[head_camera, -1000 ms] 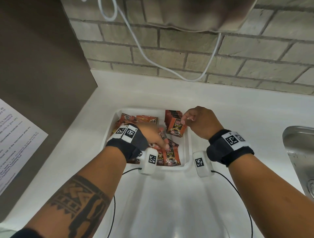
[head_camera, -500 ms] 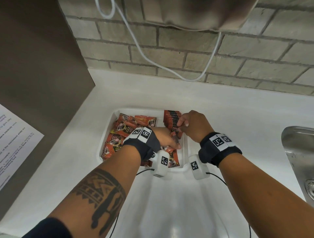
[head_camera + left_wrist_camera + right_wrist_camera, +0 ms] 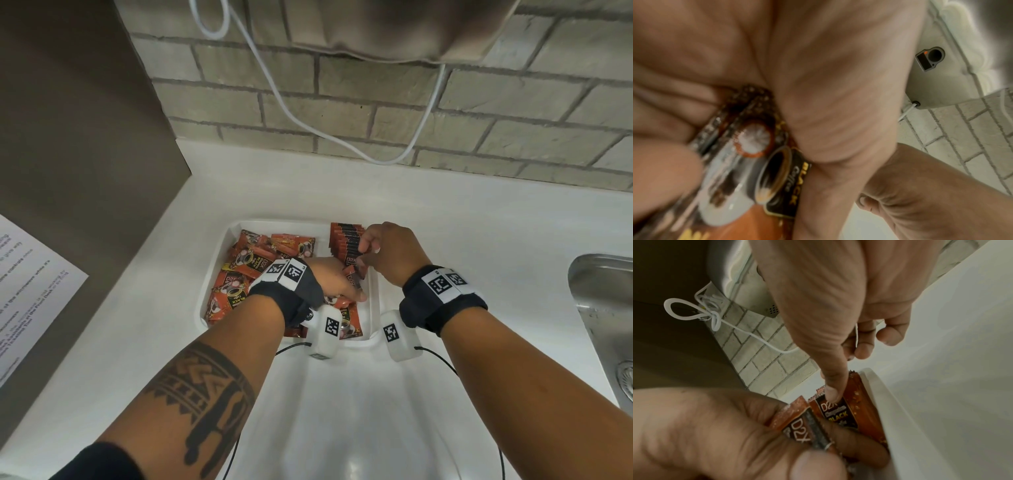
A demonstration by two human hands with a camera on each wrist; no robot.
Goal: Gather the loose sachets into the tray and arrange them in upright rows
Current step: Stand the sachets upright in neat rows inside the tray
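Observation:
A white tray (image 3: 284, 224) on the counter holds several loose red-and-black coffee sachets (image 3: 246, 270) lying flat on its left side. An upright row of sachets (image 3: 344, 240) stands at its back right. My left hand (image 3: 356, 291) grips a couple of sachets (image 3: 352, 279) on edge just in front of that row; the left wrist view shows them (image 3: 777, 170) against the palm. My right hand (image 3: 364, 255) sits over the row's near end. Its thumb (image 3: 832, 391) presses the front sachet (image 3: 836, 412) and its other fingers are curled. The tray rim (image 3: 885, 402) runs beside them.
A steel sink (image 3: 603, 308) is sunk into the white counter (image 3: 479, 222) at the right. A brown panel with a printed sheet (image 3: 30, 291) stands on the left. A white cable (image 3: 308, 126) hangs on the brick wall under a grey appliance (image 3: 376, 27).
My left hand came off the loose pile and moved right with sachets toward the upright row. My right hand dropped from above the row onto its near end.

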